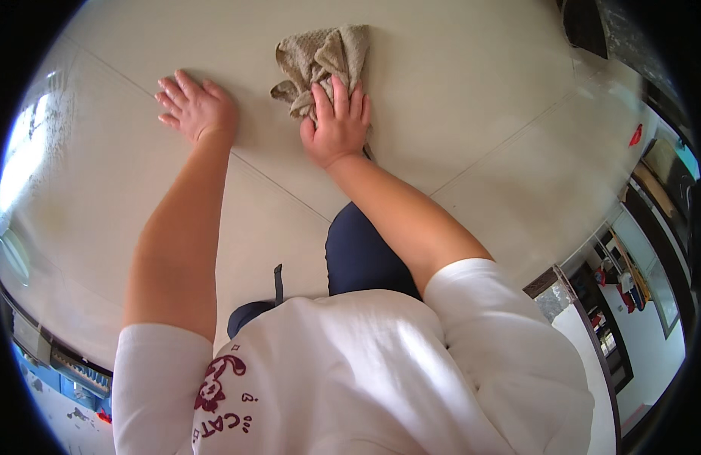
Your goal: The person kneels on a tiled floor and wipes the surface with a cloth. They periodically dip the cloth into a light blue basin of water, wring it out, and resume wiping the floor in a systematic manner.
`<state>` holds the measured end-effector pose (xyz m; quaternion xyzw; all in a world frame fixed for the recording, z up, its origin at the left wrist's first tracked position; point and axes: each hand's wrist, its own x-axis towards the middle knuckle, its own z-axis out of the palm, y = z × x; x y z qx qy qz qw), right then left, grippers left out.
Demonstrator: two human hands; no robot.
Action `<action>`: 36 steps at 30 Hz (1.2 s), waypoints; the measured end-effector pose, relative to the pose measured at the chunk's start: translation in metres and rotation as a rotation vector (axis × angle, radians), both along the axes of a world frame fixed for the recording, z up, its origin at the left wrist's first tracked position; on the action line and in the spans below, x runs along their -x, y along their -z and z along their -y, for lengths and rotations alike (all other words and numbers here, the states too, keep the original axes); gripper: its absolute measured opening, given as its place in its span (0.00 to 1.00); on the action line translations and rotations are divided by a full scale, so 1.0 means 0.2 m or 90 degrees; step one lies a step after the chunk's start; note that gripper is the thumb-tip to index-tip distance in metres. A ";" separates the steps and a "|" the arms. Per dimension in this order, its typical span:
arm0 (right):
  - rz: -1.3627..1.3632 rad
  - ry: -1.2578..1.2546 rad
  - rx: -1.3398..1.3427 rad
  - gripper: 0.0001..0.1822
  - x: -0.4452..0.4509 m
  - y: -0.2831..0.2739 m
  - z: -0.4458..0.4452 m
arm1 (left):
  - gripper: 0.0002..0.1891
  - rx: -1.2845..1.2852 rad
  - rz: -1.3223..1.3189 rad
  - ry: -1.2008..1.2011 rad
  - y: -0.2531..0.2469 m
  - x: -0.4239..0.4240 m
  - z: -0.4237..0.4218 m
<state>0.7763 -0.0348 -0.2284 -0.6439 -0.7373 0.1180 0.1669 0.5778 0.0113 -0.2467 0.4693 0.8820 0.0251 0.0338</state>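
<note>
A crumpled beige-brown terry cloth (328, 57) lies on the pale tiled floor (441, 102), near the top middle of the head view. My right hand (339, 122) presses on the cloth's near part, its fingers spread a little over the folds. To the left, apart from the cloth, my left hand (200, 108) rests palm down on the bare tile with its fingers spread, holding nothing. What lies under my right palm is hidden.
A dark-clad knee (367, 250) is on the floor below my right forearm. Wet-looking streaks and a bright window reflection show at far left, near a pale round object (14, 256). Dark furniture (583, 28) stands at upper right. A doorway and hanging items (626, 284) are at right.
</note>
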 end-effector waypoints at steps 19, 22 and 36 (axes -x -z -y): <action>0.123 -0.030 -0.242 0.22 0.02 0.12 -0.06 | 0.26 -0.251 0.213 0.341 -0.18 0.42 1.20; 0.113 -0.028 -0.183 0.21 0.07 0.01 -0.07 | 0.26 -0.181 0.196 0.233 -0.19 0.48 1.83; 0.010 -0.511 -0.146 0.24 0.52 0.09 1.16 | 0.24 -0.152 0.104 -0.010 -0.07 0.96 2.65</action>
